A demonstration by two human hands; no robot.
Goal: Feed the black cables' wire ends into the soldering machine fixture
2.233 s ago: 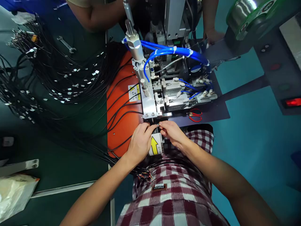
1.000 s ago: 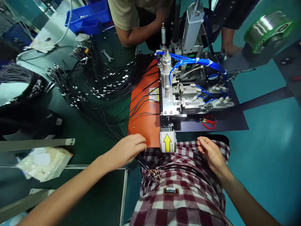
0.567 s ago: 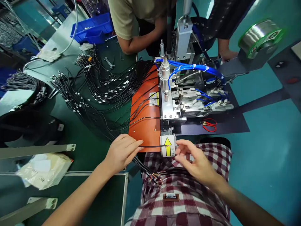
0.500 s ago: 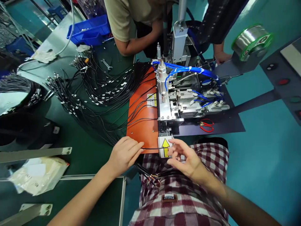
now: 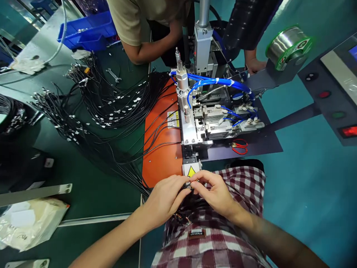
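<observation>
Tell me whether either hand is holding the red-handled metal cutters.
No, the red-handled metal cutters lie on the flat dark plate, apart from the left hand and right hand.

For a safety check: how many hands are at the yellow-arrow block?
2, at the block: the left hand, lower left, and the right hand, lower right, close together. A co-worker's hand lies farther off, beyond the blue tubes; others may be hidden.
</observation>
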